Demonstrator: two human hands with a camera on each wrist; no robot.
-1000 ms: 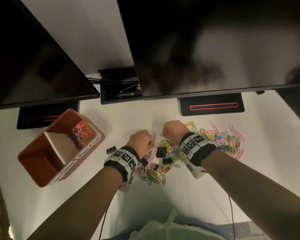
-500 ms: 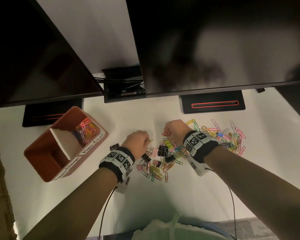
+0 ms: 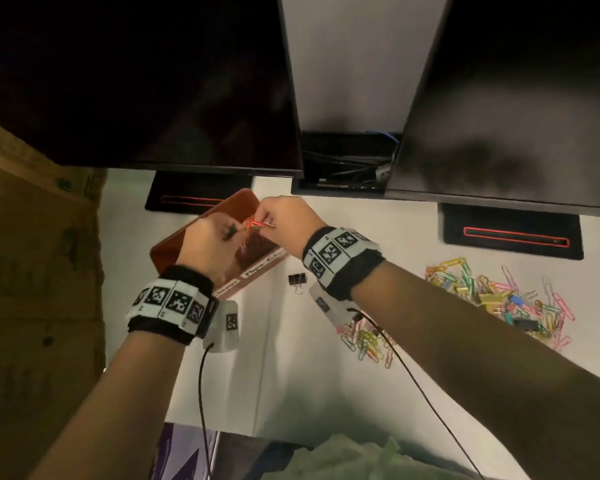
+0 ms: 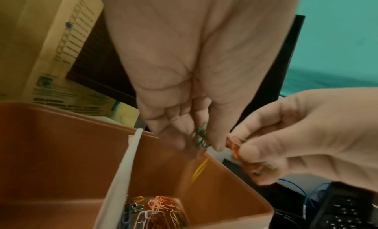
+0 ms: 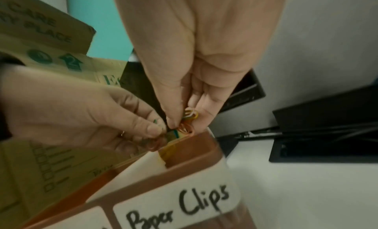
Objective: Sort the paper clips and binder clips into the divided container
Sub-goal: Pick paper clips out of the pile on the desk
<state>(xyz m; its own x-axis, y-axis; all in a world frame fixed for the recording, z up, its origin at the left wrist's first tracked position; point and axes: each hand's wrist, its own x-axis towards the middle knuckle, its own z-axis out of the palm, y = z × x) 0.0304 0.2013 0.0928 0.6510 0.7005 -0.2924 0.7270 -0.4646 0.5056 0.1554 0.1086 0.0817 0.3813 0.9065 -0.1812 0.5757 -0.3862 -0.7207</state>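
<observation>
The orange-brown divided container (image 3: 174,244) stands on the white desk, with a white divider (image 4: 124,176). Several coloured paper clips (image 4: 157,213) lie in the compartment labelled "Paper Clips" (image 5: 178,206). Both hands hover over that compartment. My left hand (image 3: 234,230) pinches green paper clips (image 4: 201,135) between thumb and fingers. My right hand (image 3: 264,220) pinches orange and yellow paper clips (image 5: 188,119), its fingertips almost touching the left hand's. A blurred yellow clip (image 4: 200,169) is in the air just under the left fingers, inside the compartment.
A black binder clip (image 3: 298,280) lies on the desk right of the container. A mixed pile of clips (image 3: 499,299) spreads at the right, a smaller one (image 3: 368,341) under my right forearm. Two dark monitors (image 3: 499,98) overhang the back. A cardboard box (image 3: 32,271) stands left.
Both hands have left the clip pile and moved left to above the container, each carrying paper clips. The head view has swung left with them.
</observation>
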